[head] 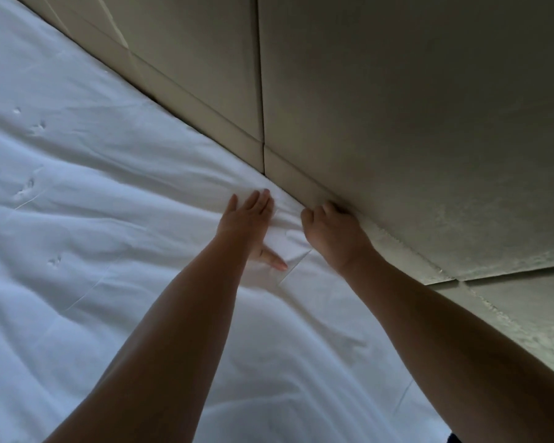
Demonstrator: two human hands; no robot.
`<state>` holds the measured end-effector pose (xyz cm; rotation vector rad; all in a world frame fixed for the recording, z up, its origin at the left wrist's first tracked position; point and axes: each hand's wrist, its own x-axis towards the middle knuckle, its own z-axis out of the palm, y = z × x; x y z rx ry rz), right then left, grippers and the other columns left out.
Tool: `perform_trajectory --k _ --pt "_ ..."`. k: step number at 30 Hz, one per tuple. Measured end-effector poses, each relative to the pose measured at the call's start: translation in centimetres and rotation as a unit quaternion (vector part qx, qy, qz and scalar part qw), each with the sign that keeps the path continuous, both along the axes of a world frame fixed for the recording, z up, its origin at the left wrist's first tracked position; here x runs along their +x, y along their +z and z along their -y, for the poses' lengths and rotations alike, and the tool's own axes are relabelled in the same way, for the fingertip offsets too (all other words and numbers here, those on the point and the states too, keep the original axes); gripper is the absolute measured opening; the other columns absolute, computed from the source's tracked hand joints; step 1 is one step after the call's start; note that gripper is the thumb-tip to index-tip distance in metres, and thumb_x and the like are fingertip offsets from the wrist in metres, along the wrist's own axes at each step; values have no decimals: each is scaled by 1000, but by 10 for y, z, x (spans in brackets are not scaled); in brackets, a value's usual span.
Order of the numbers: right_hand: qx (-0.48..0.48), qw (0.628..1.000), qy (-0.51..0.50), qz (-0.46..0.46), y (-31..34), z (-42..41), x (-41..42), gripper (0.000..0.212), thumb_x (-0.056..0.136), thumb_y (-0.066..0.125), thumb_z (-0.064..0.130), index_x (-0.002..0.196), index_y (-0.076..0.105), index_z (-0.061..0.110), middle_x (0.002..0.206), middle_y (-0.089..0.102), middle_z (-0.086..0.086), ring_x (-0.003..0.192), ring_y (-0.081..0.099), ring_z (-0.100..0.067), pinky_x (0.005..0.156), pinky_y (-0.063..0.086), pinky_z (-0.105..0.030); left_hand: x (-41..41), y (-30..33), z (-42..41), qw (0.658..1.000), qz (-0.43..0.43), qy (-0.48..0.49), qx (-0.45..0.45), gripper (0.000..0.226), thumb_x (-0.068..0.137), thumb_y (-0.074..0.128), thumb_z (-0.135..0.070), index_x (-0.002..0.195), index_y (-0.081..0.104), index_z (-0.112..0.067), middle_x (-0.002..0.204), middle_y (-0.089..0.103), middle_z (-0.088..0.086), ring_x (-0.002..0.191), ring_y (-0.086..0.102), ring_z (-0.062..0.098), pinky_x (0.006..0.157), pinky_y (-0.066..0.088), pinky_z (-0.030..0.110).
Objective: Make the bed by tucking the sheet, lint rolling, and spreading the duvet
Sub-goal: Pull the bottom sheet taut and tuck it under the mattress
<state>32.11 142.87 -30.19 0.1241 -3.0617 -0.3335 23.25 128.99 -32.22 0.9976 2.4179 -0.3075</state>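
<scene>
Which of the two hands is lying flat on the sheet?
The left hand: straight fingers pressed flat on the white sheet. The right hand is curled, its fingertips down at the padded headboard.

Padded headboard [397, 107], beige, in panels divided by dark vertical seam [260, 91]. Narrow lower panel band [205, 113] runs along headboard base, beside the bed. Light dim, even; headboard surface mottled toward lower right.
</scene>
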Motion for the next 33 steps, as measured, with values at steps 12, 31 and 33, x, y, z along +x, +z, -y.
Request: perform_trajectory --k 12,31,33 --pt "-212 952 -160 153 -31 6 16 35 102 30 23 123 52 5 125 55 -13 114 52 -30 94 41 -35 -20 -9 -15 1000 -18 -15 -18 143 47 57 -89 154 -2 -15 161 -3 1 148 -4 14 119 -4 45" --pt "-248 908 -254 221 -24 18 114 69 99 31 49 153 2 17 160 0 -7 147 6 -21 117 9 -37 92 4 21 999 -49 12 2 128 66 52 -83 150 -17 -14 156 -27 6 145 -21 23 113 -13 57" --pt "-248 904 -267 223 -23 15 127 71 98 30 52 153 2 16 160 0 -7 147 5 -21 118 9 -38 107 4 24 999 -50 17 6 127 67 51 -83 150 -17 -16 156 -28 6 144 -23 24 111 -14 58"
